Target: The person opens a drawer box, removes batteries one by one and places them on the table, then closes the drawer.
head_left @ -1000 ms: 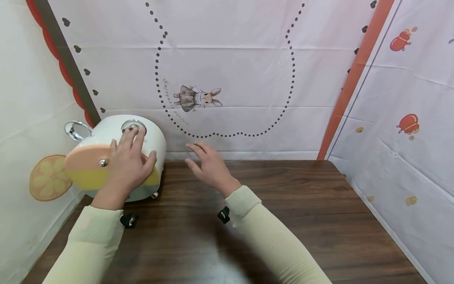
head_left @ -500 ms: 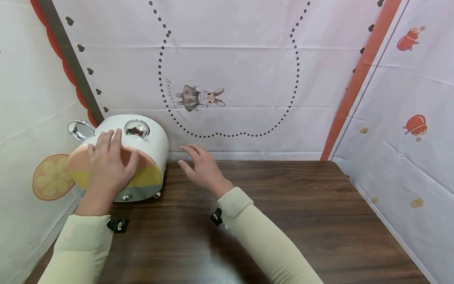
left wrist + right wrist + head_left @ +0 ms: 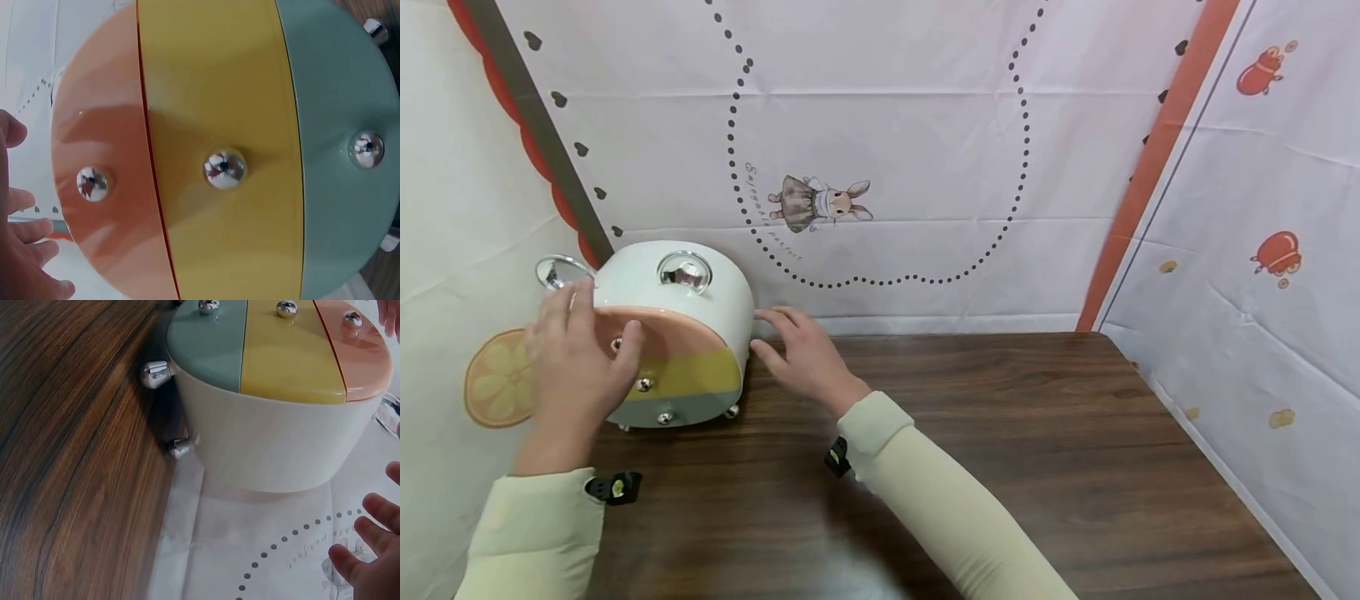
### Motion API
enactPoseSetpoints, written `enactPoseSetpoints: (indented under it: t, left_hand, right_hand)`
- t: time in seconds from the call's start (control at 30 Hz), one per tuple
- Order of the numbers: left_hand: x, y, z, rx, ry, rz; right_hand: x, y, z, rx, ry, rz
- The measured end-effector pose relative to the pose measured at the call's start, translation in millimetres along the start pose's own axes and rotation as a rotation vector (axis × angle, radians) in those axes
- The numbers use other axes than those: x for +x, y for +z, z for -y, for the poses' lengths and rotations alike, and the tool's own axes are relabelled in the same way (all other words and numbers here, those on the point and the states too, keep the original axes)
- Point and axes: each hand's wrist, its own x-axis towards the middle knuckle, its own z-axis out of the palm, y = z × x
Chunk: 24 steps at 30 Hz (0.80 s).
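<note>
A white oval drawer box (image 3: 724, 293) stands on short silver feet at the back left of the table. Its front has a coral drawer (image 3: 112, 137), a yellow drawer (image 3: 219, 75) and a grey-green drawer (image 3: 337, 75), each with a round silver knob; all sit flush. Two shiny ring-shaped pieces top the box. My left hand (image 3: 574, 358), fingers spread, is in front of the box's left part and hides some of it. Beside the box's right wall is my right hand (image 3: 805, 354), fingers extended, with fingertips close to the wall; contact cannot be made out. Neither hand holds anything.
The dark wood table (image 3: 1000, 450) extends to the right and front. A printed white cloth (image 3: 925, 167) hangs behind it, and more cloth closes in the left and right sides. Each wrist wears a small black strap device (image 3: 615, 489).
My left hand has come off the ring-shaped piece on top and moved left and down across the front. My right hand has shifted left, closer to the box.
</note>
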Motion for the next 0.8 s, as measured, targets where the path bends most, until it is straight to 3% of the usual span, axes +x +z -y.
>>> enactPoseSetpoints:
  t: [0.3, 0.47, 0.8]
  left_hand:
    - [-1.4, -9.5, 13.3, -0.006, -0.077, 0.016]
    - [0.3, -7.7, 25.7, -0.067, -0.141, 0.01]
    - [-6.1, -6.9, 48.1, -0.169, -0.427, 0.16]
  right_hand:
    - [6.9, 8.0, 4.7, 0.006, -0.02, -0.007]
    - [11.2, 12.7, 6.6, 0.018, 0.008, 0.008]
    - [19.0, 25.9, 14.2, 0.098, 0.086, 0.062]
